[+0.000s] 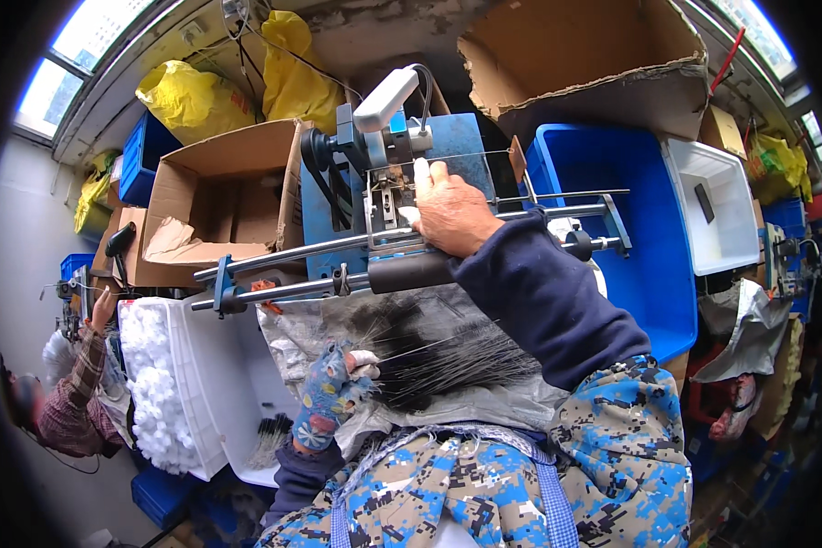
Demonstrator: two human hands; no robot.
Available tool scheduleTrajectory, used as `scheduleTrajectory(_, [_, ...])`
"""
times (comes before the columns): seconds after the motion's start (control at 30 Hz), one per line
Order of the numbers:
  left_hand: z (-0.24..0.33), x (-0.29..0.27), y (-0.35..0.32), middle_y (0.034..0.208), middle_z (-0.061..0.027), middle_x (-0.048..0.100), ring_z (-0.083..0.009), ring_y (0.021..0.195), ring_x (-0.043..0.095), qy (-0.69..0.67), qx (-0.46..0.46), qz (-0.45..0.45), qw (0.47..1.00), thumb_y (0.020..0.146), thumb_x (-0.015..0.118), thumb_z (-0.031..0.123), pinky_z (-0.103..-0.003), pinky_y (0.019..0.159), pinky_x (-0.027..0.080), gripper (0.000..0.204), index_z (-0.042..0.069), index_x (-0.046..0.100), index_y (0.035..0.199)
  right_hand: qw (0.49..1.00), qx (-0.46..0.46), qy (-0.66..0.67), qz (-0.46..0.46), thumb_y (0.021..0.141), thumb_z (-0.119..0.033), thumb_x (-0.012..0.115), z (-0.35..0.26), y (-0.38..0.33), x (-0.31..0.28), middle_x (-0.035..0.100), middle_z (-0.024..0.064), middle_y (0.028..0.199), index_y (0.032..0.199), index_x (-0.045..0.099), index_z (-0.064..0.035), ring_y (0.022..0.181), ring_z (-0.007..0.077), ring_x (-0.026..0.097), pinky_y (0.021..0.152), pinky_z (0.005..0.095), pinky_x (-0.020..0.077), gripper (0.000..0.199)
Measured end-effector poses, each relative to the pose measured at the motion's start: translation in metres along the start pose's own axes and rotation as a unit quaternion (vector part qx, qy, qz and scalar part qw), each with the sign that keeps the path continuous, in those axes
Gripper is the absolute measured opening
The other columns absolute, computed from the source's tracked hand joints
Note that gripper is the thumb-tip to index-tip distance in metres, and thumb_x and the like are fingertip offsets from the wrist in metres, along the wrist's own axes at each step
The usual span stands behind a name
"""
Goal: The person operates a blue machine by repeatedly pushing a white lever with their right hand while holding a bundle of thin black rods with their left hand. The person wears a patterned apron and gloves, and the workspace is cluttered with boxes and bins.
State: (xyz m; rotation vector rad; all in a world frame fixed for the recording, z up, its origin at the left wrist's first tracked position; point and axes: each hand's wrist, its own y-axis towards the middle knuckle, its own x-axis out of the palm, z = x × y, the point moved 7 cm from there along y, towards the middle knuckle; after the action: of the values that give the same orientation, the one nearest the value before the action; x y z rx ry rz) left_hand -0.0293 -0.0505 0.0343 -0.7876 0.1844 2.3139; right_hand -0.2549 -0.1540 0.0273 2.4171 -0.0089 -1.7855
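My right hand (457, 212) is bare and reaches over the front rails onto a blue bench machine (466, 146). Its curled fingers press at the small metal fixture (390, 203); what they grip, if anything, is hidden. A thin wire runs close by its fingertips toward a brown tab. Low at the left, my left hand (338, 379) wears a blue patterned fingerless covering, with white wrapping at the fingertips. Those fingers pinch a thin wire (420, 349) above a loose heap of thin dark wires (457, 370) spread on a pale plastic sheet (315, 324) before me.
Metal rails (310, 260) cross before the machine. A cardboard box (228, 205) stands left, a blue bin (648, 265) right, beside a white tray (717, 219). White crates (212, 402) at left hold white tufts and dark-tipped wires. Another person (73, 402) works far left.
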Motion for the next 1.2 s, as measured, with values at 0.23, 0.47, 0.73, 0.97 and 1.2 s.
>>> scheduleTrajectory(0.23, [-0.026,-0.003,-0.013,0.078,-0.0078,0.065,-0.0141,0.073,0.063,-0.123,-0.080,0.113,0.983,0.085,0.055,0.000,-0.024,0.066,0.049,0.012,0.001,0.058,0.097,0.996,0.016,-0.061,0.063,0.078,-0.027,0.065,0.049,-0.019,-0.043,0.052,0.0120,0.101,0.100,0.059,0.0005,0.094,0.0283,0.051,0.073,0.0410,0.0422,0.036])
scheduleTrajectory(0.47, [0.011,-0.002,0.010,0.079,-0.0086,0.064,-0.0135,0.070,0.062,-0.147,-0.014,0.141,0.979,0.086,0.057,0.003,-0.025,0.064,0.049,0.011,0.001,0.059,0.096,0.991,0.056,-0.123,0.014,0.080,-0.002,0.049,0.075,0.004,-0.036,0.062,0.0075,0.078,0.084,0.062,-0.0093,0.086,0.0253,0.055,0.073,0.0390,0.0393,0.015])
scheduleTrajectory(0.73, [-0.032,-0.035,-0.027,0.080,-0.0110,0.062,-0.0156,0.070,0.061,-0.269,-0.066,0.278,0.920,0.087,0.054,0.003,-0.026,0.064,0.050,0.014,-0.003,0.055,0.100,0.994,-0.077,0.062,-0.049,0.068,-0.002,0.060,0.014,-0.120,-0.077,0.059,0.0099,0.071,0.085,0.056,-0.0050,0.074,0.0276,0.057,0.067,0.0382,0.0413,0.017])
scheduleTrajectory(0.97, [0.024,0.034,0.025,0.079,-0.0080,0.065,-0.0156,0.073,0.064,-0.259,-0.047,0.073,0.962,0.083,0.059,0.002,-0.025,0.064,0.050,0.015,0.000,0.058,0.098,0.629,-0.011,0.773,0.077,0.091,-0.016,0.052,-0.051,-0.097,-0.069,0.062,0.0148,0.091,0.109,0.054,0.0044,0.087,0.0216,0.061,0.077,0.0329,0.0482,0.028])
scheduleTrajectory(1.2, [-0.040,0.020,0.005,0.108,-0.0172,0.058,-0.0335,0.103,0.053,0.357,0.057,0.043,0.931,0.071,0.069,0.031,-0.051,0.098,0.030,0.057,0.004,0.051,0.118,0.857,-0.034,0.486,0.167,0.093,-0.016,0.049,-0.009,-0.073,-0.121,0.058,0.0063,0.073,0.111,0.053,0.0024,0.057,0.0094,0.050,0.050,0.0214,0.0398,0.026])
